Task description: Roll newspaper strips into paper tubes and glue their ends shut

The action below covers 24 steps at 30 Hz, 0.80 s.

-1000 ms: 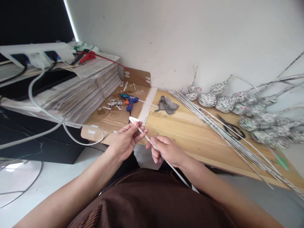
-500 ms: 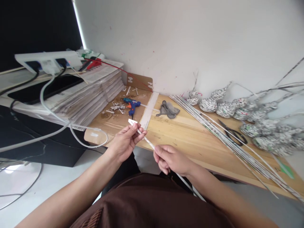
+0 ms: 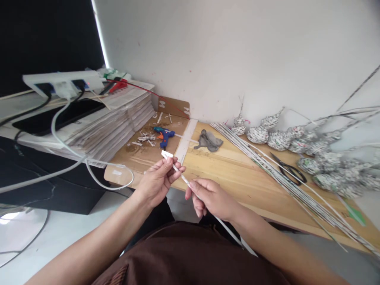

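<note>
A thin white rolled paper tube (image 3: 228, 228) runs slantwise through both my hands, its upper end a flat, loose flap of paper. Thumb and fingers of my left hand (image 3: 157, 176) pinch the tube just below that flap. Lower down, my right hand (image 3: 212, 196) is closed around the same tube, which passes out under the palm towards my lap. Beyond my left hand a blue hot glue gun (image 3: 165, 136) lies on a sheet of cardboard (image 3: 124, 160). Several paper scraps (image 3: 145, 138) are scattered beside it.
A grey crumpled cloth or glove (image 3: 209, 140) lies mid-table. To the right are a bundle of paper tubes (image 3: 267, 168), black scissors (image 3: 289, 170) and several woven paper shapes (image 3: 258, 134). On the left, stacked newspapers (image 3: 118, 118) carry a phone (image 3: 63, 114) and a power strip (image 3: 65, 81).
My right hand has slid slightly up and left along the paper tube, closer to my left hand. My left hand keeps its pinch. The camera view has shifted a little.
</note>
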Each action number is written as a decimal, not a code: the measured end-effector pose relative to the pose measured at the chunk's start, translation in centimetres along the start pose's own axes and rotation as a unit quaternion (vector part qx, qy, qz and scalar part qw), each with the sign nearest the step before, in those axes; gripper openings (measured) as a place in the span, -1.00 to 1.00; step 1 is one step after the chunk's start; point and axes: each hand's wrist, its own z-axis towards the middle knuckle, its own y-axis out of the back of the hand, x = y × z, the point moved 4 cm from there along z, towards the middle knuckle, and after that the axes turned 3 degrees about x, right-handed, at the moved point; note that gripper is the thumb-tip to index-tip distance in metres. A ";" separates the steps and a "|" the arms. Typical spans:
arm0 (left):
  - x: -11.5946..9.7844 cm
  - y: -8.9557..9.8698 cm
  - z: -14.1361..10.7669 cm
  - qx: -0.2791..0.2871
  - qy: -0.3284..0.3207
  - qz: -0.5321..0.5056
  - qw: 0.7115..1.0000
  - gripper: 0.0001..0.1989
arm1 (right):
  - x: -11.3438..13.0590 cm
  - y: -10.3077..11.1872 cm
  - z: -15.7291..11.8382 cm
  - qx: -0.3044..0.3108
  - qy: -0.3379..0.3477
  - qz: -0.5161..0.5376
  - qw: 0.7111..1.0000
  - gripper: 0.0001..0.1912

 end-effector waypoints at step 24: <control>-1.7 1.6 0.1 -0.038 -0.035 -0.044 0.998 -0.90 | -1.1 0.5 -3.6 0.021 -0.049 -0.023 0.998 -0.49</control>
